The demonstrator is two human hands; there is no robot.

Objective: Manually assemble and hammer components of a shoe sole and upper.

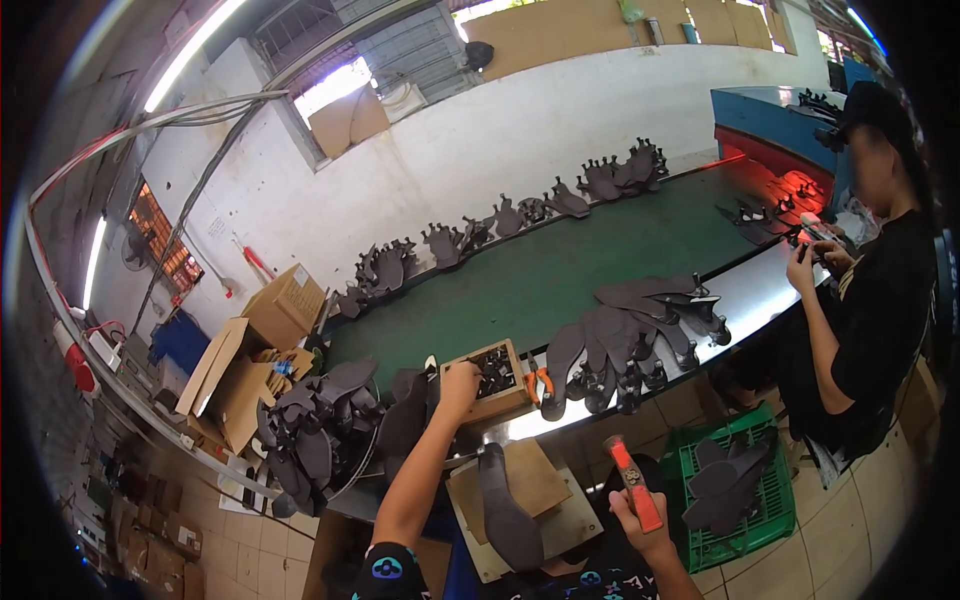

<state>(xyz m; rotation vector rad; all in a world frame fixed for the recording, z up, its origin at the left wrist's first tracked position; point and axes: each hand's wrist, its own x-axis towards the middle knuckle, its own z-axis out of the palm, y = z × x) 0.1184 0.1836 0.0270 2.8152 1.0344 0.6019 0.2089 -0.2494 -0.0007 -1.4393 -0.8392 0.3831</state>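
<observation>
Hands at the sole (pixel 508 512) on its board
Left hand (pixel 459 382) reaches into the box (pixel 492 380) beyond the sole, grip unclear; right hand (pixel 640 525) beside the sole, closed round a hammer (pixel 632 482).

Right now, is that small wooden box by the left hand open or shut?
Open. The wooden box has no lid on, small dark pieces show inside, and the left hand reaches its rim.

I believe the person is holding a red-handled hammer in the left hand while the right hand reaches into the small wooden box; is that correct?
Not quite: the hands are swapped. In the head view, the right hand holds the red-handled hammer, while the left hand reaches into the small wooden box. The rest stands.
</observation>
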